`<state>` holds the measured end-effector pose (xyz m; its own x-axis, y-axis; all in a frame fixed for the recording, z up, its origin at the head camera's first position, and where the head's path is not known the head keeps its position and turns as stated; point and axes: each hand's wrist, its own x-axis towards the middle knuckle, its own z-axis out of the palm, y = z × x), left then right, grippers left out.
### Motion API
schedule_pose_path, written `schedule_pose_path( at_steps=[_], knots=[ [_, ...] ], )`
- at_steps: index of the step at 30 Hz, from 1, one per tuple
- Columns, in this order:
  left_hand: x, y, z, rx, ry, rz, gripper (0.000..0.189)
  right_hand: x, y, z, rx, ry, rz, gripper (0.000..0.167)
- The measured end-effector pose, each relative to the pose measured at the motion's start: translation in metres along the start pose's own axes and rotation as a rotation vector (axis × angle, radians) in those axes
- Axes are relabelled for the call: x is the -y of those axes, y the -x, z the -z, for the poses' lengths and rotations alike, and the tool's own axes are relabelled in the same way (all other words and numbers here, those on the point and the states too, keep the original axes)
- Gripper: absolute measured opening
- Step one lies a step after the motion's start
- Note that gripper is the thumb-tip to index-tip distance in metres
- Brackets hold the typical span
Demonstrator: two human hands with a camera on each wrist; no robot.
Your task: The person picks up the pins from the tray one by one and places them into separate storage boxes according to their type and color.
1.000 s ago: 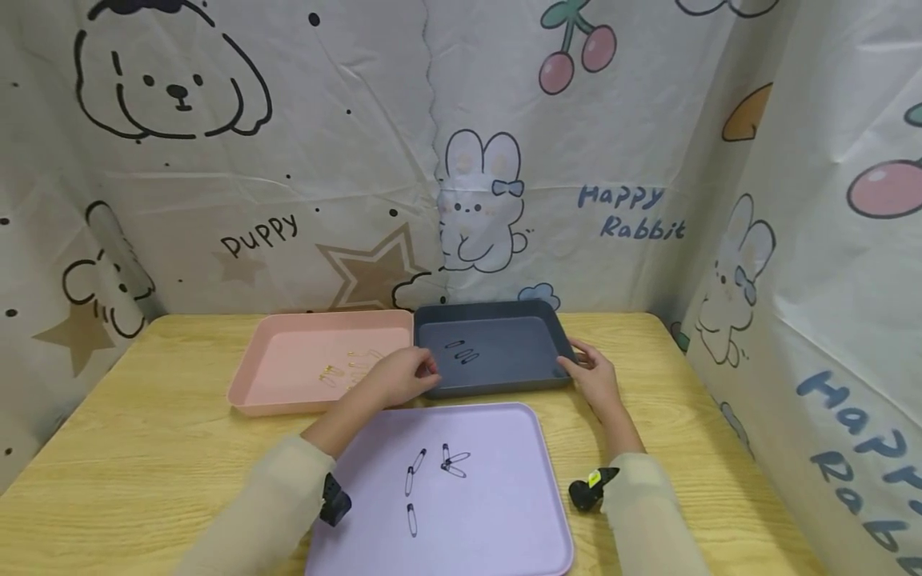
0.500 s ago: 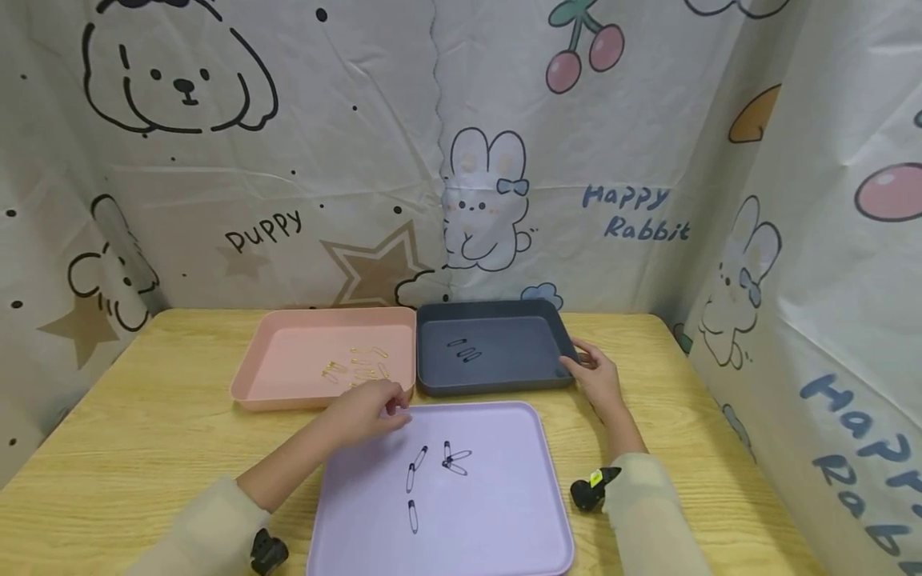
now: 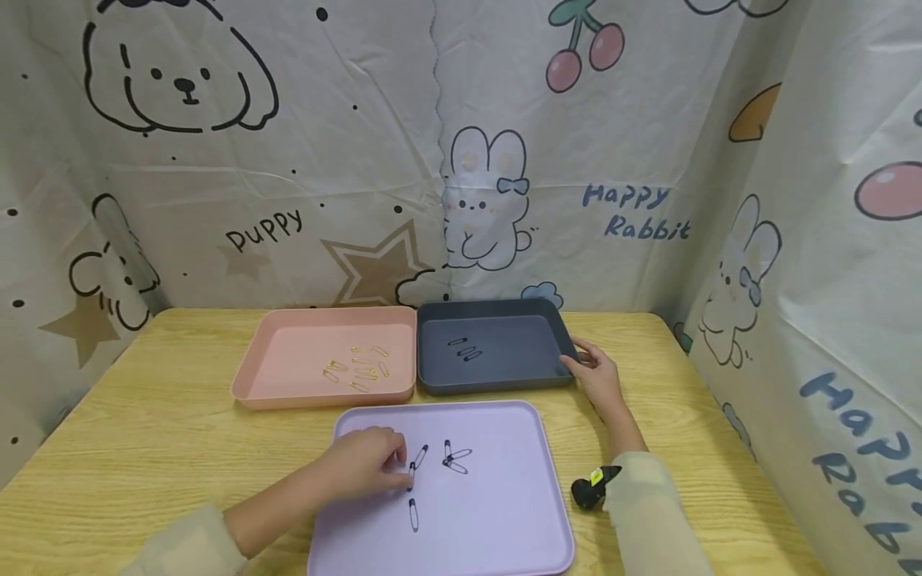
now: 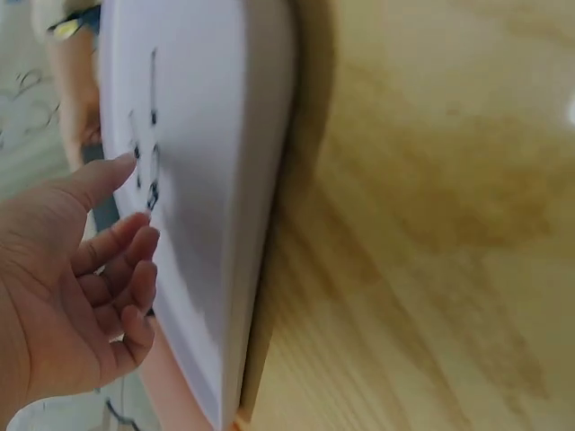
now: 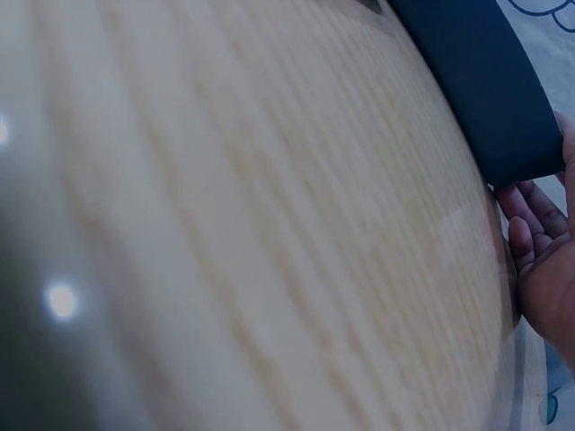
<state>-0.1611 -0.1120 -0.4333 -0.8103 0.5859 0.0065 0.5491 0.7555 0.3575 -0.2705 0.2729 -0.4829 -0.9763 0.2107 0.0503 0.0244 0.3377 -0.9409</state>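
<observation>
My left hand (image 3: 367, 462) reaches over the lilac tray (image 3: 504, 528), thumb and fingertips right at a black safety pin (image 3: 412, 466). In the left wrist view a gap shows between the thumb (image 4: 112, 178) and the loosely bent fingers (image 4: 117, 241). Another black safety pin (image 3: 414, 516) lies nearer the front, and a crossed cluster of black safety pins (image 3: 448, 461) is further right. My right hand (image 3: 596, 378) grips the right rim of the dark grey tray (image 3: 519, 344), thumb on the rim; in the right wrist view its fingers (image 5: 530, 215) are at the outer corner.
A pink tray (image 3: 281, 360) with several gold safety pins (image 3: 365, 374) stands back left, against the dark grey tray, which has three black safety pins (image 3: 467, 351) inside. The wooden table (image 3: 180, 456) ends at a printed cloth (image 3: 360, 120) behind and at the sides.
My left hand has moved from the dark tray's left edge back toward me, down to the black pins on the lilac tray. My right hand stays at the dark tray's rim.
</observation>
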Motion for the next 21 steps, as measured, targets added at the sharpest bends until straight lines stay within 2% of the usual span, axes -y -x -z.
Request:
schedule_pose_path(
  at_steps=[3,7,11,16,18,21],
  knots=[
    [-0.007,0.003,-0.005,0.009,-0.047,0.022,0.029,0.000,0.001,0.000,-0.006,-0.007,0.019,0.058],
    [-0.013,0.004,-0.008,0.005,-0.100,0.058,0.027,-0.001,0.000,0.000,0.011,-0.003,-0.016,0.058],
    [-0.013,0.004,-0.009,-0.021,-0.085,0.090,0.020,0.000,-0.001,0.000,0.011,0.014,-0.044,0.057],
    [-0.012,0.003,-0.010,-0.068,-0.080,0.099,0.019,0.001,-0.001,0.000,-0.008,0.007,-0.043,0.055],
    [-0.013,0.003,-0.010,-0.073,-0.073,0.114,0.019,0.000,-0.002,0.000,-0.009,0.011,-0.038,0.055],
    [-0.013,0.004,-0.008,-0.061,-0.014,0.166,0.018,-0.001,-0.003,0.000,-0.006,0.023,-0.032,0.056]
  ],
)
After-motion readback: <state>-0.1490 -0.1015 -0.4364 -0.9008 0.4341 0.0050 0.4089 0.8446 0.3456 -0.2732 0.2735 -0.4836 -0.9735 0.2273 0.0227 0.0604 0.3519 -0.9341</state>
